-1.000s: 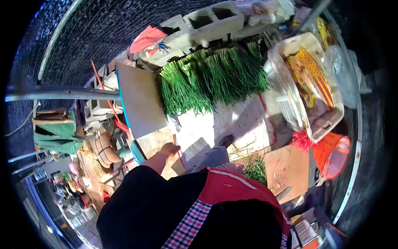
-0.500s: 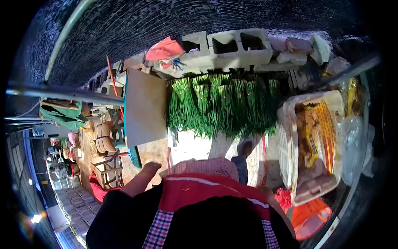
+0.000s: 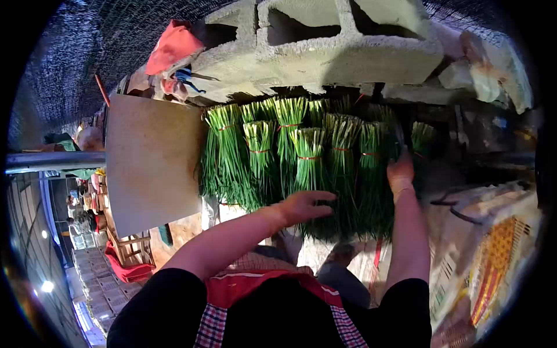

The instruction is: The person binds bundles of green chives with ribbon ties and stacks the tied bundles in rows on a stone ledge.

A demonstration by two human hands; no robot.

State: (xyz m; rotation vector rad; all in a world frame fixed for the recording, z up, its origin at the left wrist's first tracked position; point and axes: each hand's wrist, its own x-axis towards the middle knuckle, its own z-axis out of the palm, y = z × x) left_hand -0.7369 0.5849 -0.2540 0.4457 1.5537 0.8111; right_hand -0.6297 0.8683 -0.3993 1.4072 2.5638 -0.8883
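Bundles of green stalks [image 3: 310, 174] stand side by side in a packed group, pale cut ends uppermost, several bound near the top with red ties [image 3: 309, 158]. The left hand [image 3: 304, 207] is over the lower leaves at the front of the group, fingers spread and grasping nothing; contact with the leaves cannot be confirmed. The right hand [image 3: 401, 172] is at the group's right edge, fingers pointing away from the person; shadow prevents telling whether it grips the bundle beside it. A separate bundle [image 3: 422, 139] stands just beyond that hand, to its right. Hollow concrete blocks [image 3: 348, 55] lie behind the group, a pale board [image 3: 154, 162] stands at its left, and yellow patterned packaging [image 3: 499, 267] lies near right.
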